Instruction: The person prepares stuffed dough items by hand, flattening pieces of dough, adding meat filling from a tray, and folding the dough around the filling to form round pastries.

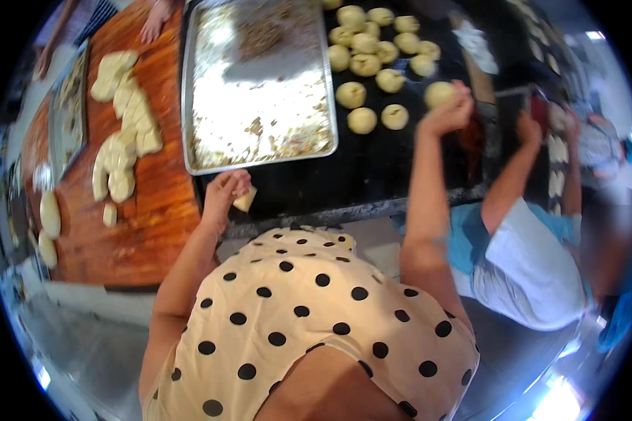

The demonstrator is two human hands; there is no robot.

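Note:
Pinched in the fingers of my left hand is a small pale dough piece, just below the near edge of a large metal tray. The tray carries greasy brown residue and a patch of dark crumbly filling. Out to the right, my right hand has its fingers curled against a round dough ball on the black surface; part of the ball is hidden by the hand. Several filled dough balls sit grouped between that hand and the tray, some with dark spots on top.
On the left, a wooden board bears cut dough chunks, one small cube and two smooth dough lumps. Another person's hand rests at the board's far edge. A co-worker in a white top works close on the right.

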